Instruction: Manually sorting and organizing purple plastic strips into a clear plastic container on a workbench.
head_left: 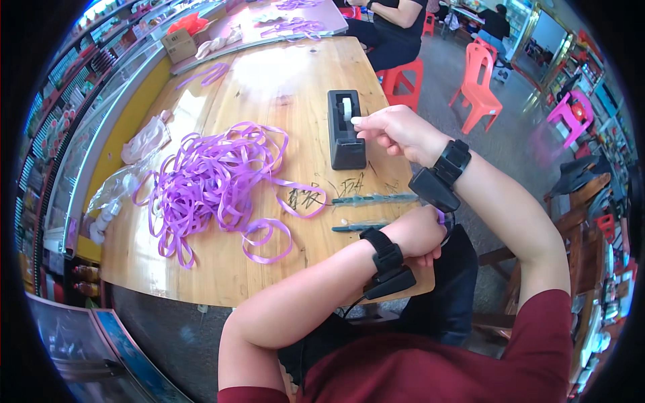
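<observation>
1. The right hand [400, 131] is at the right side of the tape dispenser [349, 156]; its thumb and forefinger are pressed together at the tips, and the other fingers are curled. Whether a strip of tape is between the tips, I cannot tell.
2. The left hand [418, 232] is bent inward near the right edge of the tabletop [302, 111], its fingers partly hidden. A small purple strip [441, 216] shows just beside it; I cannot tell if the fingers pinch it.
3. The dispenser is a black block, long and narrow, with a smooth, dull surface. A whitish tape roll [347, 109] sits upright in its hollow.
4. Left of the dispenser lies a loose heap of purple ribbons [215, 178], flat, thin and shiny, tangled in many loops. Two loops reach out toward the right.
5. Between the dispenser and the left hand are two slender dark-green rods [376, 199], placed almost parallel; the upper one appears wrapped in clear film.
6. The tabletop is of pale varnished wood, with visible grain, rounded corners and dark handwritten marks.
7. At its left side lie a crumpled pinkish bag [144, 141] and wrinkled transparent plastic [117, 188].
</observation>
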Demonstrator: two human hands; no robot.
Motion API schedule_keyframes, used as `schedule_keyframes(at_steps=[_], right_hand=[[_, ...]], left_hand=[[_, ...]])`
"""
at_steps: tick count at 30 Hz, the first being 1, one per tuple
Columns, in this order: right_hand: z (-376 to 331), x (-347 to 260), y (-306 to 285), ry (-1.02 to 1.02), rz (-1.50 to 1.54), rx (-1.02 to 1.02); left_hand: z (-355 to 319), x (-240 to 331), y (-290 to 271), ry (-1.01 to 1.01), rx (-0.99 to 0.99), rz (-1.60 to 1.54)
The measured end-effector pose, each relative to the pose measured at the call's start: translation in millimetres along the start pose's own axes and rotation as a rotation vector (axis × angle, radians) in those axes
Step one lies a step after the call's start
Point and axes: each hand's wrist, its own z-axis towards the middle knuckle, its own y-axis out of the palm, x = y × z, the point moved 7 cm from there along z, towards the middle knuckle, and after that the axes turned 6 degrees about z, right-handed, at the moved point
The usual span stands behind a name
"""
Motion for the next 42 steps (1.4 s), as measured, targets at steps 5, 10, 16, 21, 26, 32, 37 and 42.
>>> schedule_keyframes(at_steps=[5,10,16,21,26,32,37,42], right_hand=[[7,1,7,0.066,0.019,0.036],[8,6,12,0.065,0.151,0.062],[-17,-11,21,-0.043,0.248,0.041],[-47,9,34,0.057,0.198,-0.075],[-37,36,26,0.168,0.125,-0.003],[-48,28,25,0.206,-0.011,-0.153],[-78,-4,-21,-0.013,-0.116,-0.214],[-104,17,-67,-0.004,-0.468,-0.294]], left_hand=[[-4,2,1,-0.036,-0.01,0.01],[7,-12,2,-0.017,0.024,-0.028],[4,-10,3,-0.051,-0.017,-0.051],[6,-9,1,0.053,-0.029,-0.101],[13,-12,3,0.085,-0.01,-0.095],[9,-5,5,0.105,-0.065,-0.084],[1,-6,-3,-0.033,-0.065,-0.131],[-5,-2,-7,-0.076,-0.125,-0.22]])
